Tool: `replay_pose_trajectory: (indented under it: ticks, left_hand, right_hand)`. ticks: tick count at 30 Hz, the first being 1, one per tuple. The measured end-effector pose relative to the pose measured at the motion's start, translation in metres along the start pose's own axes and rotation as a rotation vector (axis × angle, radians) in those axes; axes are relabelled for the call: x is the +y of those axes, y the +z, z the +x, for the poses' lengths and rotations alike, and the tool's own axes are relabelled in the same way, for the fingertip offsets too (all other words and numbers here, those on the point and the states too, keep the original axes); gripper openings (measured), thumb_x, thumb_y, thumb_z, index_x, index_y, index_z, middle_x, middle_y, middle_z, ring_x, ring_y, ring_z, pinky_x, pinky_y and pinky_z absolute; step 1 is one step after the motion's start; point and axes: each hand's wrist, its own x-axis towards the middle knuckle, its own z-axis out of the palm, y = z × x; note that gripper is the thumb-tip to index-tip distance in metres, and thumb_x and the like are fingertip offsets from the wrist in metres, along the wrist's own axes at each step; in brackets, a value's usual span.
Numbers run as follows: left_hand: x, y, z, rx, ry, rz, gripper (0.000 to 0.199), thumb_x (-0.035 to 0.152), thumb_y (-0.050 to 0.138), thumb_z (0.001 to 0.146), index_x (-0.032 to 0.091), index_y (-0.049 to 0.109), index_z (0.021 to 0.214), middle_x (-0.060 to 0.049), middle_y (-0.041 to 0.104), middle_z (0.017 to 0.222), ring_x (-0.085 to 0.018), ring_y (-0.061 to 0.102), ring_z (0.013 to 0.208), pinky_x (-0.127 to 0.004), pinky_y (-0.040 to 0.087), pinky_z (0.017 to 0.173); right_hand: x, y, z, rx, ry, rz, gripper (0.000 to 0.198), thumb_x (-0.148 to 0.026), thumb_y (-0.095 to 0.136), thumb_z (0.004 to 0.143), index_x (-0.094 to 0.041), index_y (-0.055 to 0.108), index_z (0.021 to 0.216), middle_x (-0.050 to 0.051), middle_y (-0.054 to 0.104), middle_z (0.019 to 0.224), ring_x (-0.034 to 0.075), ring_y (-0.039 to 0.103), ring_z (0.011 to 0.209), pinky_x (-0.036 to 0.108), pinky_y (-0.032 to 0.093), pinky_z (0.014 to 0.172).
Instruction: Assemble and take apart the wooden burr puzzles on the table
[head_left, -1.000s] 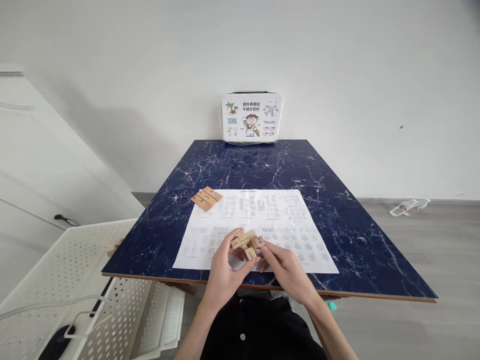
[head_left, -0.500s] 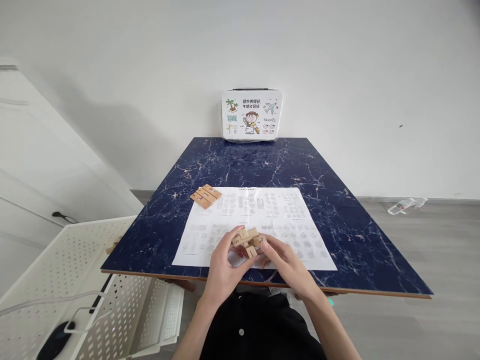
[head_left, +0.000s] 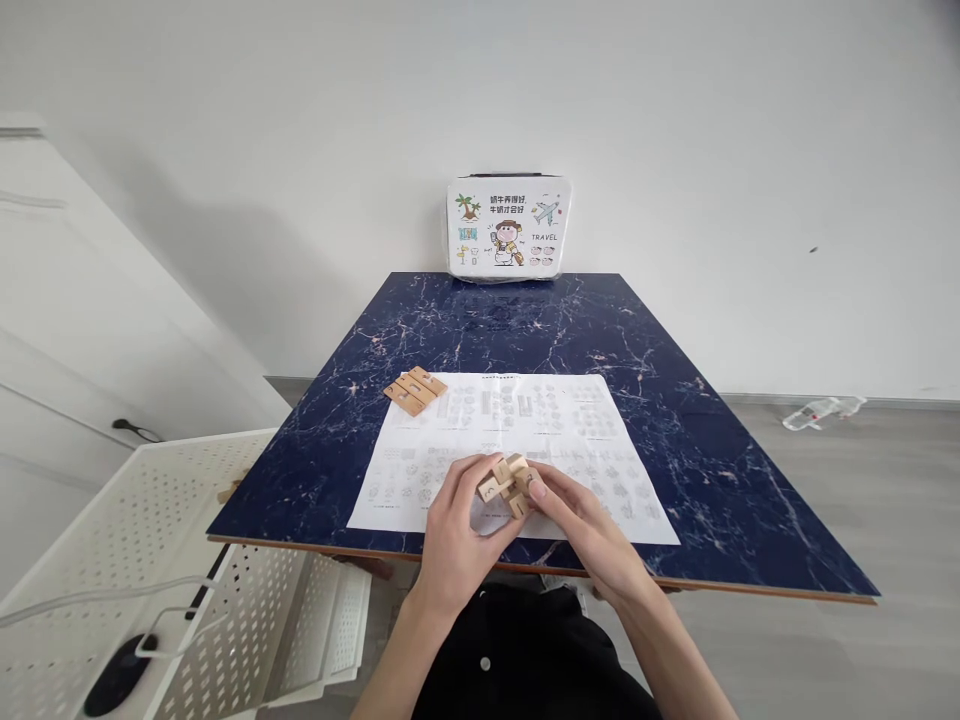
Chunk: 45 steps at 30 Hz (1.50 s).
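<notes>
Between both hands is a wooden burr puzzle (head_left: pixel 511 487), its notched blocks interlocked in a cross shape with marks on their ends. My left hand (head_left: pixel 459 515) grips it from the left, fingers behind and thumb at the lower front. On the right side, my right hand (head_left: pixel 574 515) holds it with the thumb pressed on a block end. Beneath the hands lies a printed instruction sheet (head_left: pixel 405 470) with rows of small diagrams. Several flat wooden pieces (head_left: pixel 415 390) rest together on the sheet's upper left corner.
The sheet lies on a blue marbled table (head_left: pixel 517 340). A white cartoon-printed case (head_left: pixel 509 228) stands at the far edge against the wall. White perforated shelving (head_left: pixel 172 560) is at the left, with a black mouse-like object (head_left: pixel 121 672) on it. A clear plastic item (head_left: pixel 821 412) lies on the floor.
The burr puzzle has been turned a little in my hands and shifted slightly right. Both hands still hold it, and the camera view has moved slightly.
</notes>
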Motion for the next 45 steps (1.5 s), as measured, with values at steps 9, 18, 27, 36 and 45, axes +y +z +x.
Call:
replay_pose_trajectory:
  ticks: [9, 18, 27, 36, 45]
  left_hand:
    - [0.001, -0.001, 0.002, -0.009, 0.028, -0.016, 0.057, 0.033, 0.080, 0.088, 0.032, 0.056, 0.140, -0.005, 0.072, 0.130, -0.029, 0.070, 0.118, -0.042, 0.057, 0.101]
    - [0.005, -0.011, 0.007, -0.105, -0.034, -0.069, 0.056, 0.030, 0.081, 0.085, 0.030, 0.062, 0.138, -0.004, 0.074, 0.128, -0.027, 0.073, 0.112, -0.038, 0.059, 0.098]
    - [-0.006, -0.021, 0.003, -0.262, -0.108, -0.210, 0.067, 0.030, 0.090, 0.077, 0.029, 0.061, 0.138, -0.005, 0.073, 0.128, -0.027, 0.071, 0.114, -0.040, 0.059, 0.100]
    - [-0.012, -0.025, 0.003, -0.323, 0.091, -0.144, 0.063, 0.026, 0.083, 0.086, 0.033, 0.057, 0.143, -0.006, 0.064, 0.139, -0.027, 0.062, 0.128, -0.039, 0.054, 0.108]
    - [-0.021, -0.028, 0.008, -0.337, -0.104, -0.074, 0.088, 0.037, 0.083, 0.087, 0.042, 0.034, 0.159, -0.004, 0.060, 0.146, -0.020, 0.068, 0.105, -0.040, 0.057, 0.101]
  right_hand:
    - [0.003, 0.009, -0.010, 0.052, 0.029, 0.169, 0.048, -0.057, 0.071, 0.094, -0.028, 0.070, 0.132, 0.010, 0.069, 0.138, 0.031, 0.062, 0.133, 0.047, 0.049, 0.115]
    - [-0.001, 0.013, -0.011, -0.004, -0.071, -0.019, 0.047, -0.061, 0.061, 0.098, -0.024, 0.064, 0.127, 0.011, 0.073, 0.123, 0.028, 0.071, 0.115, 0.040, 0.058, 0.102]
    - [0.008, 0.002, -0.008, 0.075, -0.324, -0.571, 0.028, -0.045, 0.043, 0.110, -0.025, 0.060, 0.118, 0.008, 0.068, 0.103, 0.022, 0.067, 0.086, 0.032, 0.051, 0.070]
    - [0.005, 0.004, -0.006, 0.018, -0.137, -0.515, 0.048, -0.054, 0.033, 0.110, -0.025, 0.040, 0.074, -0.003, 0.045, 0.066, 0.016, 0.042, 0.060, 0.029, 0.034, 0.059]
    - [0.005, -0.009, 0.001, 0.185, -0.014, -0.354, 0.052, -0.068, 0.043, 0.102, -0.024, 0.053, 0.077, -0.002, 0.054, 0.060, 0.018, 0.052, 0.057, 0.029, 0.040, 0.059]
